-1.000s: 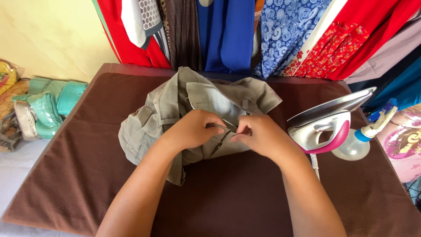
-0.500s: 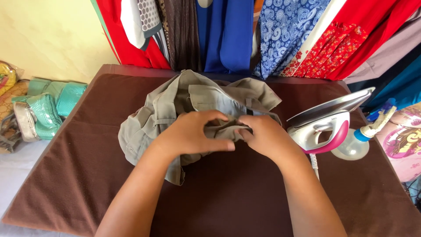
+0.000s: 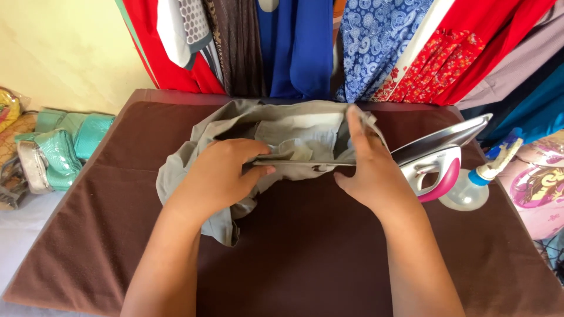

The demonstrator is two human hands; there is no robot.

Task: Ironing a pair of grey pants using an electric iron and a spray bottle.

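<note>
A crumpled grey-green garment lies on the brown cloth-covered ironing table. My left hand pinches the near edge of the garment, likely a waistband, between thumb and fingers. My right hand holds the same edge further right, with fingers stretched flat over the cloth toward the back. The edge is pulled straight between the two hands.
A white and pink iron stands on its heel at the right, close to my right hand. A spray bottle sits beside it. Hanging clothes line the back edge. Teal bags lie at the left.
My hands were close together on the middle of the garment; they have moved apart and stretched its edge out straight. The garment now lies wider open.
</note>
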